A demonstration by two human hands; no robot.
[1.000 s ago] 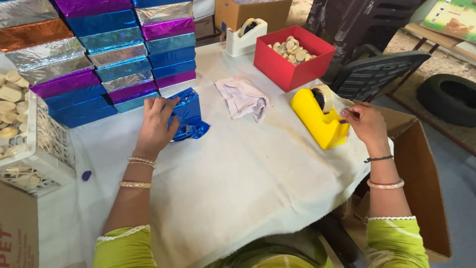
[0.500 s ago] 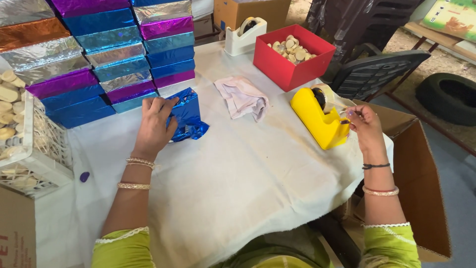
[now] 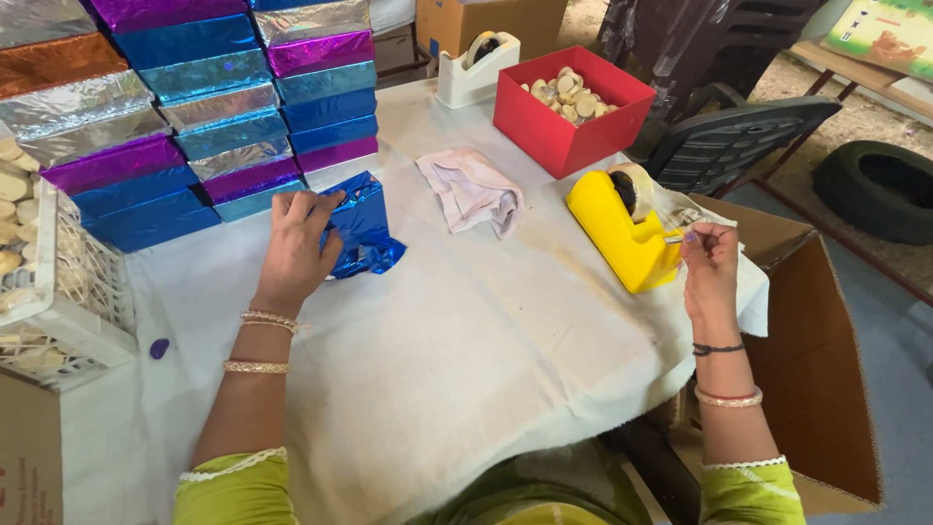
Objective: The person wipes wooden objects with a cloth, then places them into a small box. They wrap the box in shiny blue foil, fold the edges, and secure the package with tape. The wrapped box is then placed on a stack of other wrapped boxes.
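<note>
A box in blue foil (image 3: pixel 358 226) lies left of centre on the white cloth (image 3: pixel 466 369), the left hand (image 3: pixel 296 248) pressed flat on it. At right, the right hand (image 3: pixel 709 267) pinches tape at the yellow dispenser (image 3: pixel 617 233).

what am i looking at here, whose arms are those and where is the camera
The camera sits on a person's head and looks down, so the two arms are that person's own. There is no machine.

The left hand presses on a box half wrapped in shiny blue foil, lying on the white cloth-covered table. The right hand pinches a strip of clear tape at the yellow plastic tape dispenser.

Also on the table: a stack of foil-wrapped boxes in blue, purple and silver, a crumpled pale pink cloth, a red open box of small pale round pieces, a white tape dispenser and a white plastic basket.
</note>
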